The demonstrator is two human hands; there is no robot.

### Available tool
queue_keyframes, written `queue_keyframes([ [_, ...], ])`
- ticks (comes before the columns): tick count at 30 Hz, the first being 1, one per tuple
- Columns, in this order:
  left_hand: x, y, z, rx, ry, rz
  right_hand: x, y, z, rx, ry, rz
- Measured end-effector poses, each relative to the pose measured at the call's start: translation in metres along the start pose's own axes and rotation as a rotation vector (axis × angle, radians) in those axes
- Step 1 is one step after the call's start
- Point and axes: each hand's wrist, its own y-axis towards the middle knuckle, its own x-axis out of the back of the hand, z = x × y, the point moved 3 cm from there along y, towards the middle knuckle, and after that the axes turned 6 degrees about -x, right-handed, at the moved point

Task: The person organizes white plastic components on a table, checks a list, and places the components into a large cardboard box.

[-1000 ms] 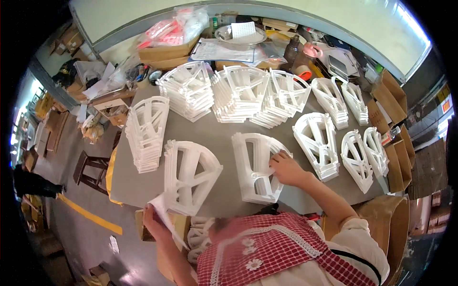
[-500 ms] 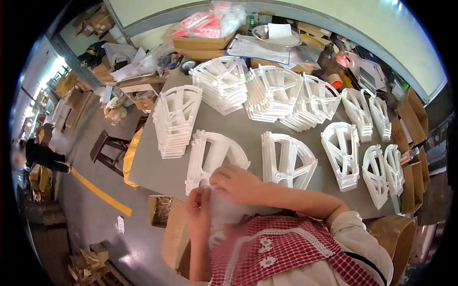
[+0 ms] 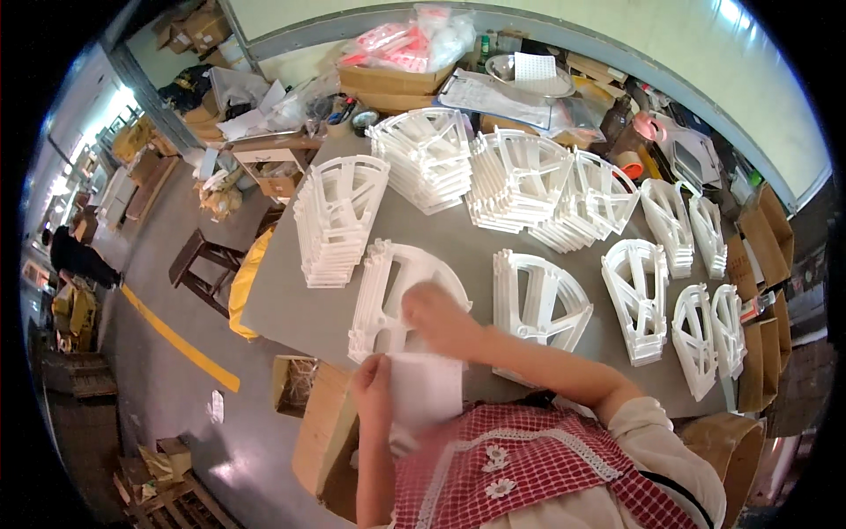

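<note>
My left hand (image 3: 372, 385) is closed on the upper left edge of a thin, whitish sheet or bag (image 3: 427, 386); I cannot tell which. It hangs between the table's front edge and my checked apron. Just beyond it, my right hand (image 3: 438, 319) is raised over a stack of white fan-shaped plastic frames (image 3: 377, 295). Motion blur smears its fingers, so their grip is unclear. Right of that stack lies another stack of the same frames (image 3: 536, 295), below which my right forearm passes.
More white frame stacks (image 3: 423, 159) line the table's (image 3: 441, 236) far side and right end. Cardboard boxes (image 3: 322, 432) stand by its front left edge; brown cartons (image 3: 765, 331) flank the right. A stool (image 3: 204, 269) stands left. A person (image 3: 79, 257) is far left.
My right hand has left the sheet or bag's upper edge and moved up and slightly right. The sheet or bag now hangs more spread out from my left hand. The view has shifted slightly.
</note>
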Motion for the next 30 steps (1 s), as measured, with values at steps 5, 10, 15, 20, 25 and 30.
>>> queue_keyframes([
  [5,0.021,-0.004,0.017,0.025,0.009,-0.125,-0.016,0.021,-0.055,-0.154,-0.224,-0.052],
  [10,0.029,-0.011,0.013,0.03,0.015,-0.188,-0.023,0.034,-0.052,-0.136,-0.515,-0.011],
  [15,0.054,-0.014,0.028,0.032,-0.156,-0.336,-0.004,0.041,-0.065,-0.404,-0.431,-0.093],
  [20,0.051,-0.015,0.007,0.068,-0.131,-0.374,-0.011,0.004,-0.021,-0.205,-0.523,0.274],
  [25,0.049,-0.004,0.0,0.002,-0.171,-0.345,-0.004,-0.014,-0.024,-0.077,-0.399,0.189],
  [30,0.065,-0.008,-0.003,0.007,-0.241,-0.466,0.08,-0.056,-0.026,-0.303,-0.309,0.118],
])
